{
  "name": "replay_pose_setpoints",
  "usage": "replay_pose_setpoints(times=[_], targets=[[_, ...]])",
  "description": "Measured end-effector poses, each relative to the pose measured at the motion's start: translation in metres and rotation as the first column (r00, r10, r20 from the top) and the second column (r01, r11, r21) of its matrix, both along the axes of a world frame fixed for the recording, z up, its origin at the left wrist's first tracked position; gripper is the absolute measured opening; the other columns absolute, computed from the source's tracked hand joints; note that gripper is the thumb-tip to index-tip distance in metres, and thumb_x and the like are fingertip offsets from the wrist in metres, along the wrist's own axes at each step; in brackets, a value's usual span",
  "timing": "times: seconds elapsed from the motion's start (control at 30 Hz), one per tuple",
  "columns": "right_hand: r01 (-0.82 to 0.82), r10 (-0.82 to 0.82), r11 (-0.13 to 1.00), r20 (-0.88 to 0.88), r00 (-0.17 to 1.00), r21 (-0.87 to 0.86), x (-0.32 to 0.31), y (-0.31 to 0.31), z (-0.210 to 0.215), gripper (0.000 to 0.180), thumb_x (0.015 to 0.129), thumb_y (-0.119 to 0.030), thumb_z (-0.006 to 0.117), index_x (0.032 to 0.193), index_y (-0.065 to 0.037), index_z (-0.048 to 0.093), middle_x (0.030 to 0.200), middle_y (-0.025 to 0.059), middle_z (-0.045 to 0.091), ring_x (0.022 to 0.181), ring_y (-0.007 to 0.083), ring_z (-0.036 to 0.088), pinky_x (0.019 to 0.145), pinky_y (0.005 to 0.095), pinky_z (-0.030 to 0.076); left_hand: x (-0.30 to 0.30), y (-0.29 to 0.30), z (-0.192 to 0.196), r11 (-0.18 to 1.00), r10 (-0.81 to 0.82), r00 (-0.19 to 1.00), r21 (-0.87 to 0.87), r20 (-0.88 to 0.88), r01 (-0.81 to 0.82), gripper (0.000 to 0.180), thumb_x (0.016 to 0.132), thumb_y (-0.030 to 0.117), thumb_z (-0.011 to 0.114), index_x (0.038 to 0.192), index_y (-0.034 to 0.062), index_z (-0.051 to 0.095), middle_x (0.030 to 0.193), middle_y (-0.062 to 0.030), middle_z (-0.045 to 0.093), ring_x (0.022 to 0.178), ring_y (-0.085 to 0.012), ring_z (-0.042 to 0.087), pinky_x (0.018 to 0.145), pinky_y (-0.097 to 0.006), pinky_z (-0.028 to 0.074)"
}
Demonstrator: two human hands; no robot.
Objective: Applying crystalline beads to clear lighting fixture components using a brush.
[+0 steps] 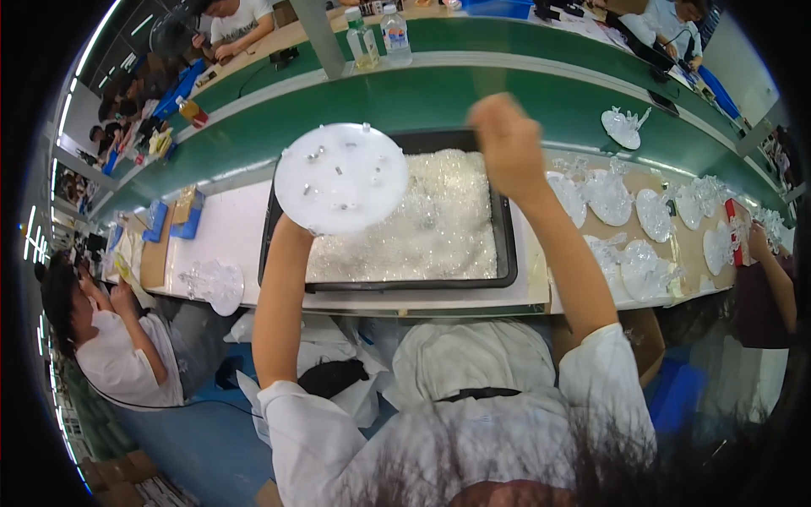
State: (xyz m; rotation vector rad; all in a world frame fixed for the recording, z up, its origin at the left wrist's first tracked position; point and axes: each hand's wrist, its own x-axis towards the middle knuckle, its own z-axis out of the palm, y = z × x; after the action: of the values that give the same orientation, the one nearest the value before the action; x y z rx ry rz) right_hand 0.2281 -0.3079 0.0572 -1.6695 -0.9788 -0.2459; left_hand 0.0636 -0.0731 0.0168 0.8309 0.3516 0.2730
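Observation:
A round white disc [351, 188] with small metal pieces and white pegs on its upper face is held over the left part of a black tray [384, 286]. My left hand [297, 233] supports it from below, its fingers mostly hidden by the disc. Glittering clear-white granules [448, 220] fill the tray. Raised above the tray's back right corner, my right hand [509, 144] is closed and blurred by motion. A faint smear shows just above it; what it holds, if anything, I cannot make out.
Several clear plastic pieces on round bases [608, 196] lie to the right, with another [218, 287] at the left. A single one [623, 128] sits on the green surface behind. Two bottles [395, 35] stand on the ledge. People work on both sides and beyond.

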Motion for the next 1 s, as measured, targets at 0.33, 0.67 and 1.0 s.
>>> replay_pose_setpoints(times=[0.33,0.67,1.0], targets=[[-0.135,0.235,0.944,0.329,0.915,-0.299,0.015,0.018,0.016,0.011,0.087,-0.003,0.058,0.095,-0.008,0.063,0.073,0.012,0.063,0.064,0.0265,0.064,0.059,0.0371,0.05,0.003,0.016,0.0,0.937,-0.244,0.967,-0.237,0.076,0.256,0.05,0.101,0.037,0.042,0.138,0.0056,0.05,0.133,-0.0109,0.059,0.115,-0.023,0.062,0.09,-0.038,0.057],[0.103,-0.081,0.99,0.207,0.975,-0.096,0.001,-0.003,0.023,0.02,0.1,-0.017,0.052,0.107,-0.004,0.065,0.065,0.0021,0.05,0.053,0.0063,0.042,0.047,0.0256,0.032,-0.018,0.028,0.008,0.764,-0.107,0.975,0.611,-0.194,0.205,0.028,0.094,0.034,0.054,0.095,0.0075,0.063,0.082,-0.002,0.064,0.071,-0.012,0.062,0.055,-0.027,0.049],[-0.072,0.326,0.778,-0.304,0.895,0.624,-0.039,-0.031,-0.034,0.029,0.101,-0.01,0.046,0.128,-0.004,0.049,0.072,0.0063,0.052,0.051,0.0085,0.042,0.042,0.0208,0.033,-0.019,-0.045,0.086,-0.497,-0.267,0.96,0.842,0.08,-0.209,0.02,0.068,0.006,0.076,0.082,0.0052,0.061,0.078,-0.0073,0.055,0.074,-0.028,0.056,0.068,-0.037,0.046]])
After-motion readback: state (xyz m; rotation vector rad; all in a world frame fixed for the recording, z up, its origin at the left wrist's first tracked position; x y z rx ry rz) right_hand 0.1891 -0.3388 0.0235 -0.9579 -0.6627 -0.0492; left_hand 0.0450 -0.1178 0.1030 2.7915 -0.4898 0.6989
